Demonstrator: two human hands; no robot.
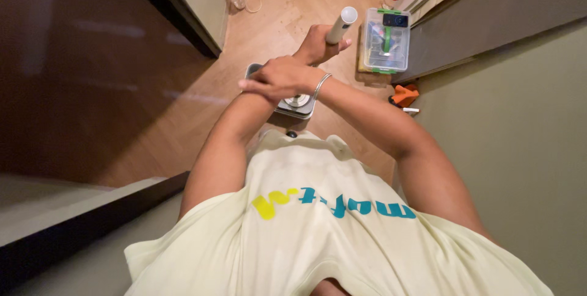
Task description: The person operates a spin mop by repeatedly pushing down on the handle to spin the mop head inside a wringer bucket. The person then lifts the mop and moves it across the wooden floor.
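2 hands (318, 42) (278, 79) (crossed), 1 white tube (341, 24).

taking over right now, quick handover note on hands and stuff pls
Left hand: fingers shut round the white handle, which stands over the grey cleaner head on the wooden floor.
Right hand: lies across the left wrist, holding nothing.
Clear lidded box: on the floor ahead, lid on.
Done or left: the floor shows no sign either way.
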